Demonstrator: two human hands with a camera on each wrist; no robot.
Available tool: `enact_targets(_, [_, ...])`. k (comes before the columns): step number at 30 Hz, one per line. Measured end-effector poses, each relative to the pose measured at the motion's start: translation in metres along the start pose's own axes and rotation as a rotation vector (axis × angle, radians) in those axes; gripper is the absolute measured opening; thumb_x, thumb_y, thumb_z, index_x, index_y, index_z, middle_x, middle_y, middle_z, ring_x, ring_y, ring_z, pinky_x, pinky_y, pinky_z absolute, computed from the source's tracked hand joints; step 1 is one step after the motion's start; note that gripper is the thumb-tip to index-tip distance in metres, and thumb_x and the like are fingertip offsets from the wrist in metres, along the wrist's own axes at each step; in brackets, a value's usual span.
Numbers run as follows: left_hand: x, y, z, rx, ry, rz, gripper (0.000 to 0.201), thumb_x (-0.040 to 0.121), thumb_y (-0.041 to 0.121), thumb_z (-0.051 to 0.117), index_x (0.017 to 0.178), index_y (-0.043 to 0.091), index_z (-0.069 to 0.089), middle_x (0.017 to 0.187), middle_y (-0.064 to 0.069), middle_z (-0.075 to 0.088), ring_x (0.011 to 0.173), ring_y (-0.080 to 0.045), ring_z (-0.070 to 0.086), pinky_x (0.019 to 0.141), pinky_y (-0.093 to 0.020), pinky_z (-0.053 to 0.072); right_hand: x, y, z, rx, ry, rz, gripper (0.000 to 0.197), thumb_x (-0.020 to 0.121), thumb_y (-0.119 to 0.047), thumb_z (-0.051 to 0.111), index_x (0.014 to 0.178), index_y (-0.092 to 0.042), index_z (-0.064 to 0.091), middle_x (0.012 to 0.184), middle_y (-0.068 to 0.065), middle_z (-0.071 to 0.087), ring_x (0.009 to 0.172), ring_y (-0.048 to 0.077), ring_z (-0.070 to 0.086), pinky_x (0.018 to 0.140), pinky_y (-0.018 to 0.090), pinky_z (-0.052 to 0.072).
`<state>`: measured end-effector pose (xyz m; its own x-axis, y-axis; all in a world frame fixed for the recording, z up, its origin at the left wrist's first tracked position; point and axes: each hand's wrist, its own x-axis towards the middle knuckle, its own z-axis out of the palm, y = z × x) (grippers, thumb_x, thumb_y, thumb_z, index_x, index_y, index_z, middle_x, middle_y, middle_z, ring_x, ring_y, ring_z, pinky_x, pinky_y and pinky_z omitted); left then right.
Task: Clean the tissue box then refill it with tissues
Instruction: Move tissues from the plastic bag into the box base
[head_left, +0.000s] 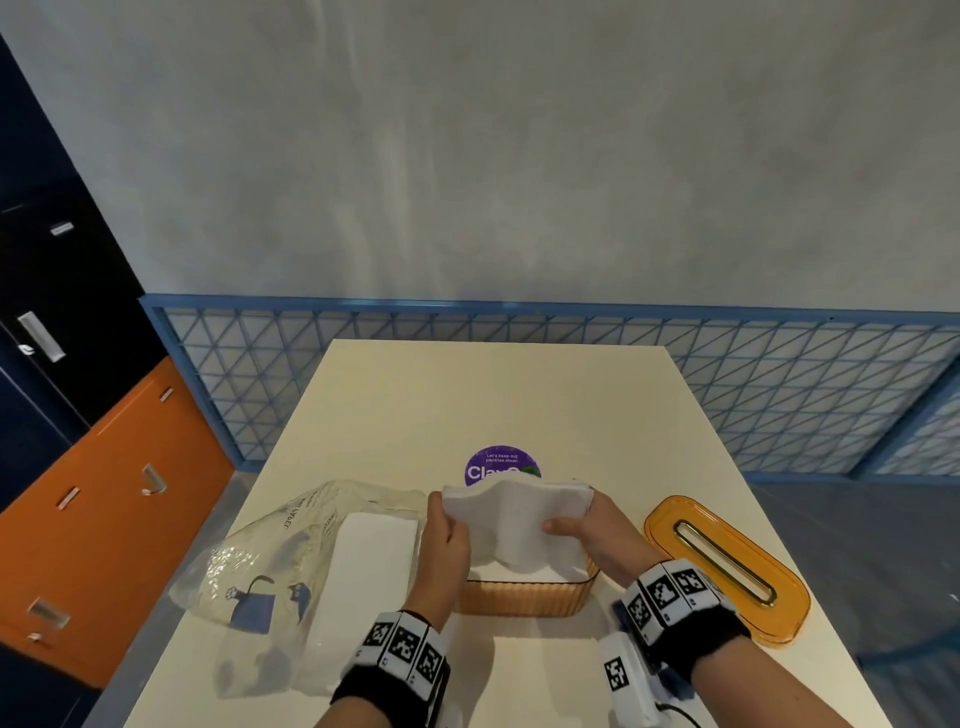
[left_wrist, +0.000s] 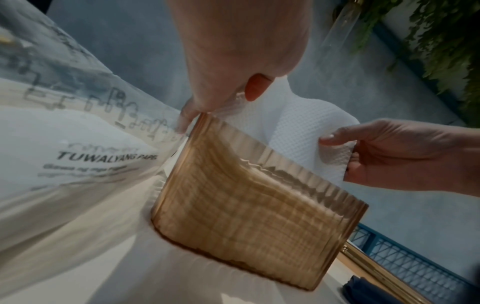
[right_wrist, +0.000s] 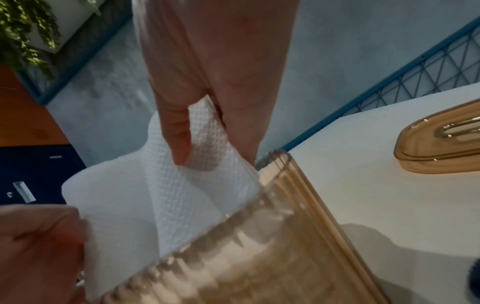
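Note:
An amber ribbed tissue box (head_left: 524, 597) (left_wrist: 246, 216) (right_wrist: 272, 257) stands open on the table just in front of me. A bent stack of white tissues (head_left: 519, 525) (left_wrist: 293, 131) (right_wrist: 161, 195) sits partly down inside it. My left hand (head_left: 444, 535) (left_wrist: 233, 67) grips the stack's left end. At the right end my right hand (head_left: 587, 530) (right_wrist: 207, 102) pinches the stack between thumb and fingers. The box's amber lid (head_left: 727, 566) (right_wrist: 439, 150), with a slot, lies to the right on the table.
A clear plastic tissue pack (head_left: 311, 566) (left_wrist: 78, 144) holding more white tissues lies left of the box. A purple round sticker (head_left: 501, 465) sits behind the box on the cream table (head_left: 467, 405). Blue mesh railing (head_left: 779, 389) runs beyond; orange cabinets (head_left: 104, 519) stand left.

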<state>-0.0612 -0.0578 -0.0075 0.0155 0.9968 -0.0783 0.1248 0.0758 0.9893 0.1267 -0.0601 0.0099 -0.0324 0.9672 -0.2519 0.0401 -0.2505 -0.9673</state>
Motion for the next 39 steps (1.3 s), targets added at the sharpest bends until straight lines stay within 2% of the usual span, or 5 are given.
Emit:
enact_targets(8, [0.003,-0.002,-0.006,0.049,0.029,-0.039,0.031,0.090,-0.005,0.037,0.114,0.015,0.037,0.094,0.000,0.052,0.083,-0.005,0.051,0.065,-0.016,0.042,0.001,0.006,-0.007,-0.100,0.016,0.060,0.037,0.079,0.012,0.057,0.102,-0.017,0.054,0.098,0.005,0.064,0.090,0.020,0.061,0.074,0.027,0.051])
enact_targets(20, [0.015,0.005,-0.003,0.050,0.109,-0.072,0.010,0.097,0.014,0.044,0.106,0.013,0.040,0.092,0.003,0.050,0.080,-0.009,0.050,0.061,-0.018,0.040,0.006,0.005,-0.013,0.045,0.152,0.059,0.047,0.086,-0.002,0.061,0.123,-0.024,0.040,0.108,0.016,0.064,0.098,0.034,0.064,0.090,0.051,0.052])
enact_targets(24, [0.015,0.007,-0.005,-0.021,0.122,-0.119,0.012,0.098,0.016,0.043,0.109,0.013,0.039,0.097,0.000,0.051,0.088,-0.016,0.051,0.063,-0.021,0.042,0.001,0.006,-0.011,0.087,0.161,0.051,0.046,0.087,0.000,0.056,0.120,-0.029,0.042,0.104,0.016,0.068,0.094,0.035,0.066,0.084,0.048,0.052])
enact_targets(30, [0.008,0.009,-0.006,-0.079,0.097,-0.103,0.013,0.098,0.018,0.042,0.111,0.018,0.040,0.102,0.001,0.052,0.093,-0.015,0.053,0.067,-0.022,0.046,-0.006,0.004,-0.010,0.134,0.178,0.047,0.031,0.089,-0.002,0.055,0.117,-0.014,0.048,0.098,0.009,0.069,0.086,0.027,0.065,0.073,0.037,0.052])
enact_targets(39, [0.004,0.011,-0.009,-0.092,0.100,-0.059,0.010,0.099,0.016,0.042,0.109,0.015,0.042,0.103,-0.001,0.053,0.089,-0.011,0.053,0.068,-0.023,0.045,-0.007,-0.004,-0.011,0.104,0.178,0.029,0.023,0.090,-0.005,0.055,0.107,-0.019,0.051,0.101,0.008,0.071,0.090,0.028,0.067,0.075,0.041,0.053])
